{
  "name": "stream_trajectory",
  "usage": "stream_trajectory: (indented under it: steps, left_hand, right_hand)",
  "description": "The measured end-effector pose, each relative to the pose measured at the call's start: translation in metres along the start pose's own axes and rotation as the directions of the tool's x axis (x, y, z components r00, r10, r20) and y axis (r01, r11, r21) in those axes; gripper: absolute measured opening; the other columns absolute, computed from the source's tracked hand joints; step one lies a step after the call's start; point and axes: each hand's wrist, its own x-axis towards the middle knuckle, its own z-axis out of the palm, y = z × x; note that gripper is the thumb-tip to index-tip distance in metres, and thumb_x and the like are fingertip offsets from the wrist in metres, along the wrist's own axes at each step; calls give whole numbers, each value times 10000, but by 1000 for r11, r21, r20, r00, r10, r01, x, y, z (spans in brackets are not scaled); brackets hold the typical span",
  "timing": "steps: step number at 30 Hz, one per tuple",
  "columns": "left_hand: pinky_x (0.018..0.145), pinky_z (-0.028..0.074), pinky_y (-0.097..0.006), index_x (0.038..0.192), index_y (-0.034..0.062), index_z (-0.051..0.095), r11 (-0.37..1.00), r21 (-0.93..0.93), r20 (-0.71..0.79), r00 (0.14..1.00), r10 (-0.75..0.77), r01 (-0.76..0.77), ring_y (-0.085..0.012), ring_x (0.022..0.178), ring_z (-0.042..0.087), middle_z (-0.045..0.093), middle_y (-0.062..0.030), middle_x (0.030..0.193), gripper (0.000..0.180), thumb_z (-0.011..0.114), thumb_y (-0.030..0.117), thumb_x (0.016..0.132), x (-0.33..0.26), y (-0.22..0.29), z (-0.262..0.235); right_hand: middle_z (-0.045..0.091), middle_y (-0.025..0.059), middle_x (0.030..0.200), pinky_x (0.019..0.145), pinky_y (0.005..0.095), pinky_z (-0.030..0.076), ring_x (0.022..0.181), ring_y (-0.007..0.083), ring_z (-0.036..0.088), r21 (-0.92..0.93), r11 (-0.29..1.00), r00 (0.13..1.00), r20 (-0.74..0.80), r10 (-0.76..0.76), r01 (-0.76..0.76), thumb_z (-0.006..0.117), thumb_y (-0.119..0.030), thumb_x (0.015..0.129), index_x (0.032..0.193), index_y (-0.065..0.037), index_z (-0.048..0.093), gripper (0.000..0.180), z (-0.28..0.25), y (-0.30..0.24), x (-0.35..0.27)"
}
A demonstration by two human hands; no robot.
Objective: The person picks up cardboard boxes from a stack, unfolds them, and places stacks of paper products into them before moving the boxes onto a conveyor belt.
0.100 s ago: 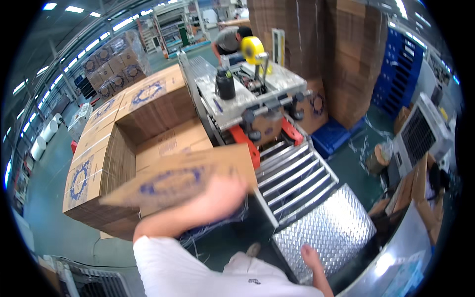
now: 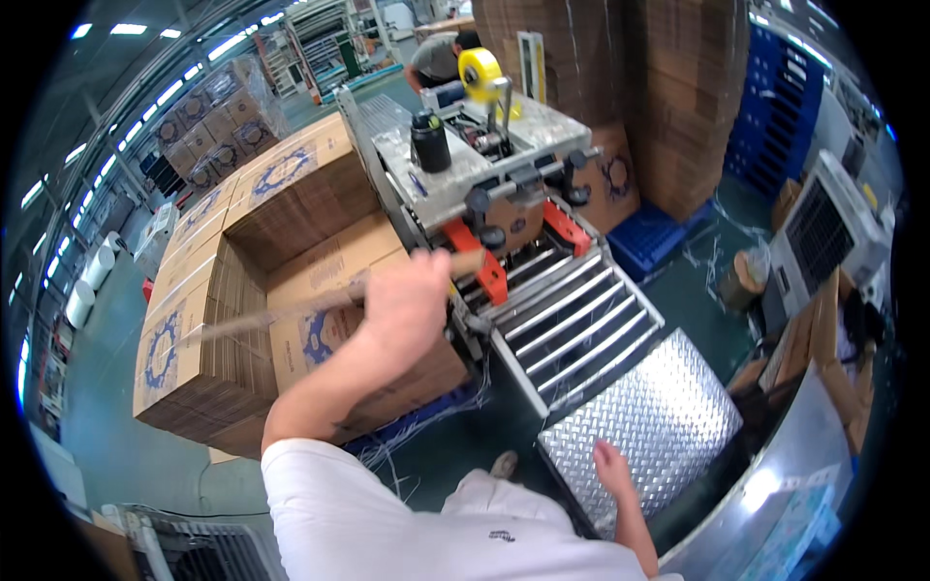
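Observation:
My left hand (image 2: 405, 302) grips a flat folded cardboard box (image 2: 469, 264), now almost edge-on to me, over the stack. Under it lies a low stack of flat cardboard boxes (image 2: 412, 381) with blue printed rings, bordered by taller stacks (image 2: 289, 176). My right hand (image 2: 610, 468) hangs above a silvery diamond-plate platform (image 2: 644, 426), its fingers loosely curled and nothing visible in them. Ahead is a carton-taping machine (image 2: 484, 160) with a yellow tape roll (image 2: 480, 74) and orange-red side guides (image 2: 477, 261).
A roller conveyor (image 2: 581, 324) runs from the machine to the platform. A black bottle (image 2: 429, 142) stands on the machine's top. Tall cardboard stacks (image 2: 683, 107) and a blue pallet (image 2: 644, 259) are at right. Another person (image 2: 441, 60) bends down behind the machine. Loose straps (image 2: 387, 453) trail on the floor.
My left hand has risen and moved slightly left, tilting the flat box from its printed face to nearly edge-on. My right hand stays over the platform. The view has shifted slightly.

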Motion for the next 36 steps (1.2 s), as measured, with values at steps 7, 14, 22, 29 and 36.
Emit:
stream_trajectory:
  steps: [7,14,22,29,36]
  left_hand:
    - [452,235,-255,562,115,397,574,-162,-713,497,495,-803,-115,456,389,348,22,522,361,569,365,757,-27,140,-86]
    - [421,346,-300,512,99,430,208,-592,-798,603,-10,-779,-212,398,454,431,-55,459,511,666,536,629,21,225,-77]
    - [728,425,-339,1027,38,556,513,-824,-400,888,-227,-240,-183,799,552,585,-90,890,260,574,200,824,48,203,121]
    - [1001,177,-590,1240,182,477,365,-555,-479,646,594,-747,-243,1251,358,407,-88,1320,559,620,399,745,-15,224,154]
    - [800,258,-378,671,128,540,172,-700,-629,712,312,-693,-216,951,506,545,-57,985,184,633,276,727,-52,219,158]
  right_hand:
    - [569,144,1105,826,326,454,937,226,576,-139,937,888,-299,-349,322,592,-120,815,1134,23,504,360,-33,-17,-16]
    - [537,86,1008,827,301,404,910,204,519,-344,938,566,-765,-308,46,693,-151,748,1048,-14,524,371,-164,-33,-147]
    - [522,143,730,591,363,394,643,324,502,-652,733,616,-662,-426,-195,637,-70,747,827,-17,525,147,-182,-125,-172]
    - [520,141,691,577,413,388,647,363,522,-516,753,775,-631,-11,-409,593,-182,791,778,-38,499,172,-189,-144,-111]
    - [533,171,689,622,418,411,665,376,526,-697,696,866,-442,-232,-170,572,-232,796,836,-25,515,218,-227,-149,-84]
